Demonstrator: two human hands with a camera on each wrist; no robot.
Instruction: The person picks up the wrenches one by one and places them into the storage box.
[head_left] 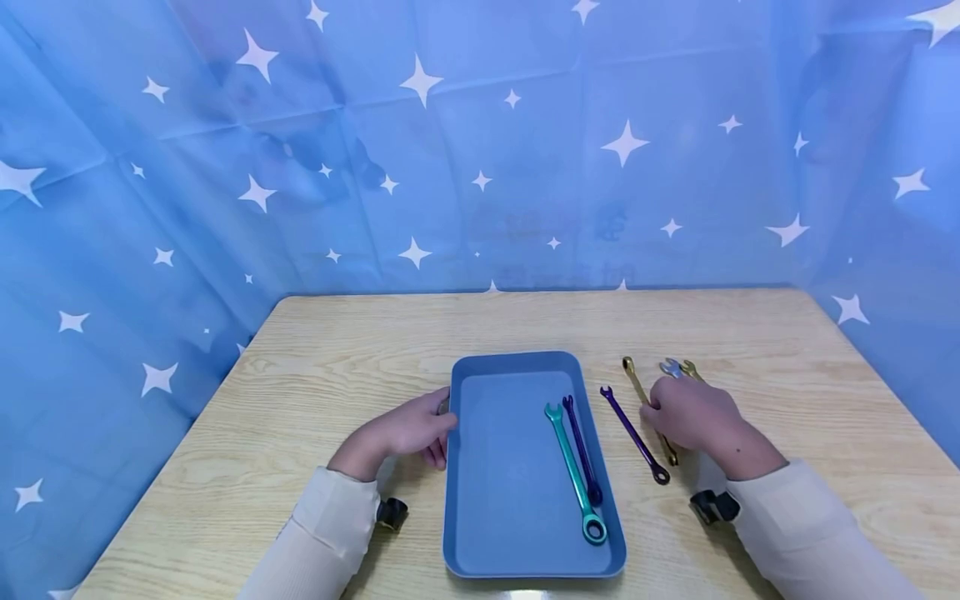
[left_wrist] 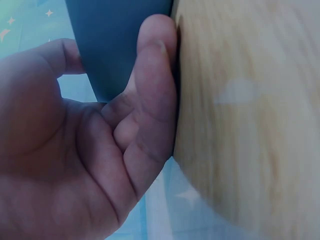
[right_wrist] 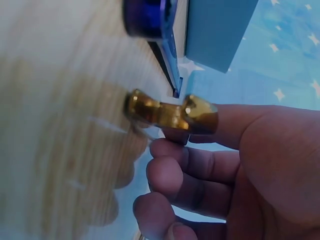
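My left hand grips the left wall of the blue tray, thumb at the rim and fingers against the outside. Inside the tray, along its right side, lie a turquoise combination wrench and a shorter purple wrench. My right hand pinches a gold wrench between thumb and index finger, close over the table; the other fingers hang loosely curled in the right wrist view. Just left of it, a second purple wrench lies on the table.
Past my right hand, the ends of a silver wrench and another gold wrench show, partly hidden by the hand. The wooden table ends at a blue star-patterned curtain.
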